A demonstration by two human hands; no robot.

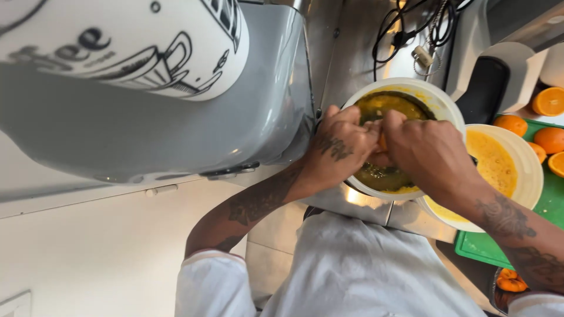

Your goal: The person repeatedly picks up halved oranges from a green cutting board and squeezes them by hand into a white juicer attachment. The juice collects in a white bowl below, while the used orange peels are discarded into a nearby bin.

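Observation:
Both my hands meet over a white bowl (437, 97) that holds a dark strainer with yellow-orange pulp and juice. My left hand (341, 144) and my right hand (426, 149) are closed together around a small piece of orange fruit (382, 142), which is mostly hidden between the fingers. Just to the right, touching the first bowl, a second white bowl (531, 161) holds pale orange juice; my right forearm crosses over its near side.
A green cutting board (552, 202) at right carries whole and halved oranges (549, 101). A container with orange peels (510, 282) sits at bottom right. A big grey and white appliance (147, 88) fills the upper left. Black cables (411, 26) hang behind the bowl.

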